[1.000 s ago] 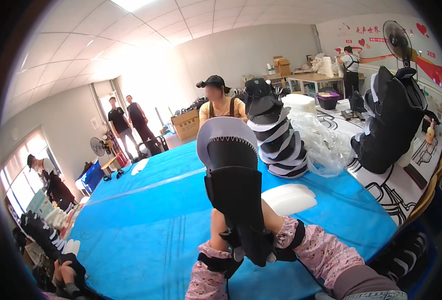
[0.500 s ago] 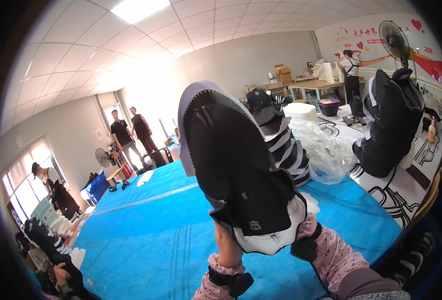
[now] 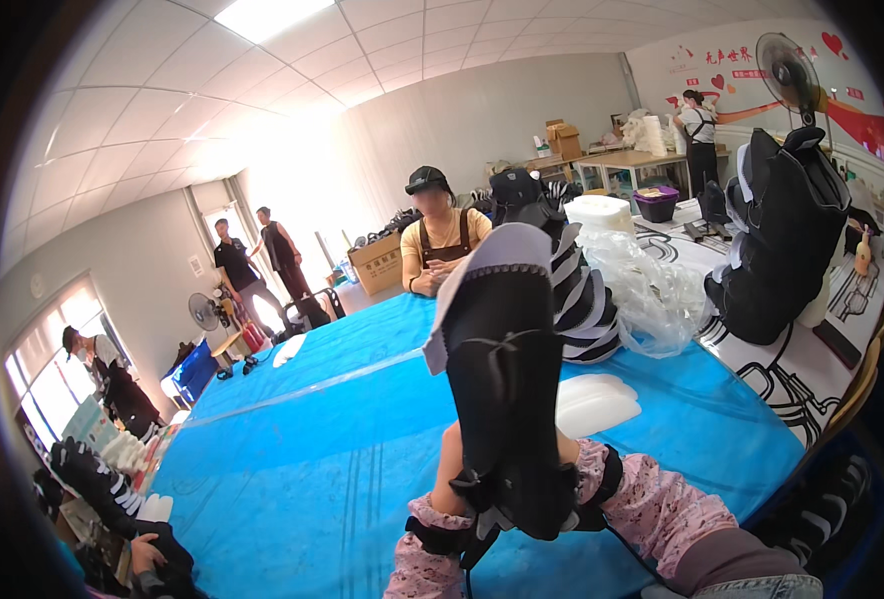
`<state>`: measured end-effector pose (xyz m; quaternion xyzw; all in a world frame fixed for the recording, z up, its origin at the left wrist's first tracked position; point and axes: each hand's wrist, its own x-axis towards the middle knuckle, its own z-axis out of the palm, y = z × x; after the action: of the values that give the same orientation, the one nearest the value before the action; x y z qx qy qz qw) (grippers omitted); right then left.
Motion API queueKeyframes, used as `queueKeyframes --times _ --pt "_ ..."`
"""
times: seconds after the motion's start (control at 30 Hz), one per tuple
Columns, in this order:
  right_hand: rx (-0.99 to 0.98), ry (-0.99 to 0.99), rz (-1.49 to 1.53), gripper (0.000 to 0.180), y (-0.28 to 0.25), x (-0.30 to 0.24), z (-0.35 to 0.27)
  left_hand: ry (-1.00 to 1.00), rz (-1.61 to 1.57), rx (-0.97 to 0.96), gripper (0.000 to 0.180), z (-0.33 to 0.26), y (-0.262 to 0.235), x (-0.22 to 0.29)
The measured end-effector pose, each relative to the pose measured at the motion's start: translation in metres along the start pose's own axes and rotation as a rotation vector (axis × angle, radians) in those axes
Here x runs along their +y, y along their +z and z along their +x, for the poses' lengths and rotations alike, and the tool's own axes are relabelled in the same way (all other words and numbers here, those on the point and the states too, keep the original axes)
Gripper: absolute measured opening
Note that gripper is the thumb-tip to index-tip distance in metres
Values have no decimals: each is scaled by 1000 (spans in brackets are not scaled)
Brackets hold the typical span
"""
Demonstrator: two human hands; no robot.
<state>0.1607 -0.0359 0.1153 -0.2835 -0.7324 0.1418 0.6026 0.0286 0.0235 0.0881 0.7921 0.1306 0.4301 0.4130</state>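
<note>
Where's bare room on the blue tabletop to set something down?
Biggest: blue tabletop left of the held black piece. Smaller: between the nearby white pads, right pink sleeve and table's right edge. Crowded: behind those pads, with the black-and-grey stack and clear plastic bag.

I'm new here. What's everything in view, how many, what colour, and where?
Held fabric piece: 1, black with grey flap, centre
Table sheet: 1, blue, beneath
White pads: count unclear, white, on sheet
Stacked pieces: several, black and grey, behind
Plastic bag: 1, clear, right of stack
Large bundle: 1, mostly black, right
Bin: 1, dark, purple rim, beyond bag
Cardboard boxes: at least 2, brown, background
Fans: 2, dark, left and upper right
Other people: at least 6, mixed clothing, around room
Left hand, right hand: 2, pink sleeves, mostly hidden by piece
</note>
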Motion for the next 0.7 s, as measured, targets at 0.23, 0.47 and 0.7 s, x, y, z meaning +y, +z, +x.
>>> queueKeyframes --times 0.23,0.47,0.7 --pt "183 92 -26 26 -4 30 1 -136 -832 53 42 -26 13 39" --pt "565 567 893 44 6 18 1 441 826 459 44 -10 -9 65" --pt "156 500 647 43 -16 40 -3 16 -376 313 36 -27 -7 7"
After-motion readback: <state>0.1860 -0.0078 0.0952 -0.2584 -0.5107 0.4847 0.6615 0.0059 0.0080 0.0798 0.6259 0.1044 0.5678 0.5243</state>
